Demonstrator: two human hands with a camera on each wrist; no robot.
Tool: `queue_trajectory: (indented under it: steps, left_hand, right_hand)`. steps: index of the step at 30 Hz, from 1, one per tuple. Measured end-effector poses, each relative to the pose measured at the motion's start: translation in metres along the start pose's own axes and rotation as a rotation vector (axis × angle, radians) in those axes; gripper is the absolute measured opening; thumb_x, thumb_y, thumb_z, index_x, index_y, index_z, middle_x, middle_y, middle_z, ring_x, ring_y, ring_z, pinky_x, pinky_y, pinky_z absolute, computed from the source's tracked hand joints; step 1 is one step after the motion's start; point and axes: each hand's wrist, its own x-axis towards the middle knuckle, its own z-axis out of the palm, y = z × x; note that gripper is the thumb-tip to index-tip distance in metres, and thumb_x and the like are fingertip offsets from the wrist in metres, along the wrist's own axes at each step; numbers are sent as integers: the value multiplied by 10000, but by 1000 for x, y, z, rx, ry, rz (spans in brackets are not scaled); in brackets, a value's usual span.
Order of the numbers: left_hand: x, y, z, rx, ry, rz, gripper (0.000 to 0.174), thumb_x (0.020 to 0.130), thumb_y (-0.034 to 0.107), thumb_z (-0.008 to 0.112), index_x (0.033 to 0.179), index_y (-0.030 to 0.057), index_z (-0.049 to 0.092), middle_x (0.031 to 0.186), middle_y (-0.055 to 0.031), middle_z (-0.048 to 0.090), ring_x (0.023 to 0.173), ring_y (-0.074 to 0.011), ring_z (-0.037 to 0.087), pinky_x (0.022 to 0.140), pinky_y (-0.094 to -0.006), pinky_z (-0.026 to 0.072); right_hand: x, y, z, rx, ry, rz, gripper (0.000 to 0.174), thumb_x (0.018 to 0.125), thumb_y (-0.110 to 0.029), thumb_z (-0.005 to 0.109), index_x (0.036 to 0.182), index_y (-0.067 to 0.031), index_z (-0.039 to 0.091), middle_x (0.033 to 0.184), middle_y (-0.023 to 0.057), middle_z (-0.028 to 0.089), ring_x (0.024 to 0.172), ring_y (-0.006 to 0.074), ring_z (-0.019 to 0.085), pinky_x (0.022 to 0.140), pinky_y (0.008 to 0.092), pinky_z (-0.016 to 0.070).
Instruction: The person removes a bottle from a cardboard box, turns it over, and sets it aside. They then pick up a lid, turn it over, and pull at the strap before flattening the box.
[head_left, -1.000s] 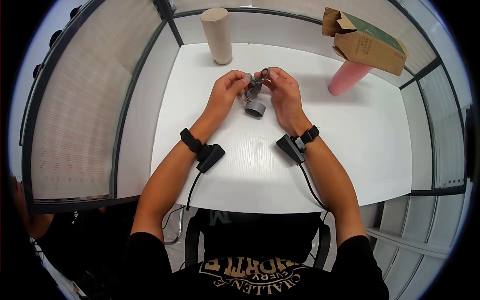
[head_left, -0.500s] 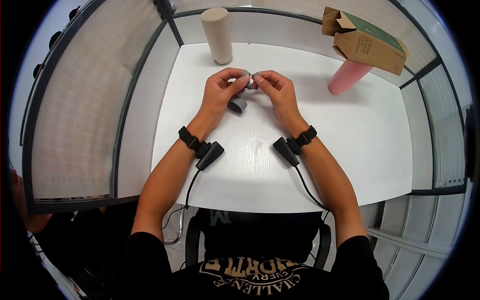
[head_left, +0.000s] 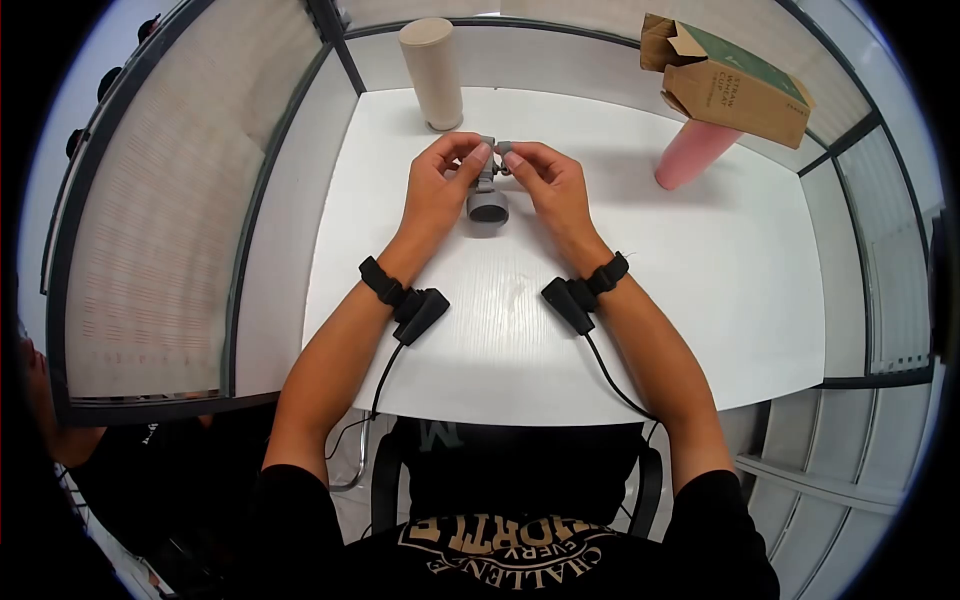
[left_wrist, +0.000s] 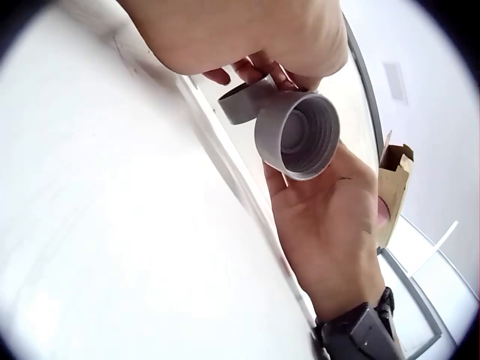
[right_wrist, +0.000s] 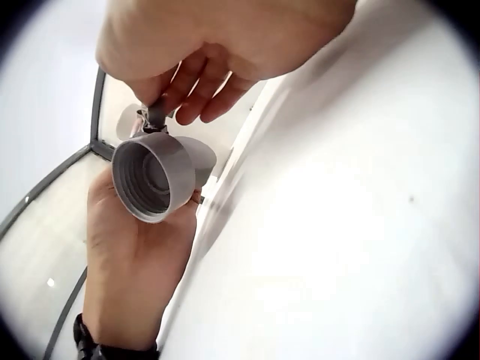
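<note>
A grey screw cap [head_left: 488,208] hangs between the two hands, above the white table. Its threaded inside shows in both wrist views, and a second grey round part [left_wrist: 244,105] sits right beside it. My left hand [head_left: 438,185] pinches a grey piece above the cap between thumb and fingers. With thumb and forefinger, my right hand [head_left: 556,188] pinches a small grey strap piece [head_left: 504,148] just right of it. The fingertips of both hands are close together, and they hide part of where the pieces meet.
A tall beige bottle [head_left: 434,80] stands at the back left of the white table [head_left: 500,330]. A pink bottle [head_left: 695,155] is at the back right, overlapped by an opened brown and green cardboard box [head_left: 735,90]. Partition panels [head_left: 180,220] enclose the table.
Both hands have drawn closer together, the right one turning over with its thumb now on top. The cap swung left, then back toward the middle, its opening now facing the person.
</note>
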Motion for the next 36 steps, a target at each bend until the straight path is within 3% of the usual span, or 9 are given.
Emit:
queue_trajectory:
  steps: [9, 13, 16, 25, 30, 33, 36]
  left_hand:
    - [-2, -4, 1, 241, -33, 183, 202, 1035, 175, 696, 1176, 31, 688, 1026, 15, 687, 913, -65, 554, 807, -244, 503]
    - [-3, -5, 2, 172, -46, 111, 220, 1020, 198, 690, 1167, 35, 710, 1031, -20, 708, 936, -117, 585, 843, -290, 492]
    - [-4, -1, 2, 146, -22, 52, 227, 1024, 211, 686, 1163, 35, 716, 1025, -21, 712, 933, -119, 590, 843, -295, 497]
    - [-5, 0, 3, 206, 13, 95, 239, 1025, 218, 697, 1164, 24, 717, 997, -12, 712, 866, -105, 576, 822, -285, 502]
    - [-7, 5, 4, 200, 9, 119, 232, 1024, 201, 712, 1155, 10, 699, 993, -8, 699, 861, -84, 577, 795, -267, 500]
    - [-2, 1, 5, 236, 47, 245, 220, 1013, 188, 725, 1140, 11, 698, 997, -12, 695, 867, -84, 573, 796, -270, 502]
    - [-5, 0, 4, 155, 68, 166, 215, 977, 207, 747, 1088, 25, 717, 971, -6, 708, 828, -107, 561, 827, -292, 503]
  right_hand:
    - [0, -8, -2, -82, 49, 4, 252, 1030, -194, 688, 1172, 7, 744, 1030, 45, 756, 904, 117, 653, 839, 281, 526]
    - [2, -1, -1, -71, 61, -12, 234, 1024, -187, 687, 1167, -15, 755, 1012, 39, 756, 889, 115, 654, 823, 277, 525]
    - [5, 4, -2, 63, 37, -130, 231, 1012, -182, 691, 1164, -23, 762, 987, 33, 756, 871, 107, 654, 792, 276, 522]
    - [0, -3, -4, -57, 96, 31, 304, 994, -216, 717, 1186, 14, 769, 1054, 84, 785, 947, 126, 697, 815, 273, 531]
    - [-1, -5, 1, -96, 116, -1, 368, 985, -313, 746, 1100, 33, 793, 989, 100, 799, 905, 131, 708, 799, 267, 532]
    - [2, -6, 1, -207, 156, 20, 412, 979, -366, 752, 1026, 40, 803, 907, 105, 794, 832, 122, 690, 753, 269, 523]
    - [-1, -7, 4, -267, 178, 26, 442, 969, -391, 760, 930, 47, 800, 806, 92, 770, 742, 109, 649, 684, 278, 502]
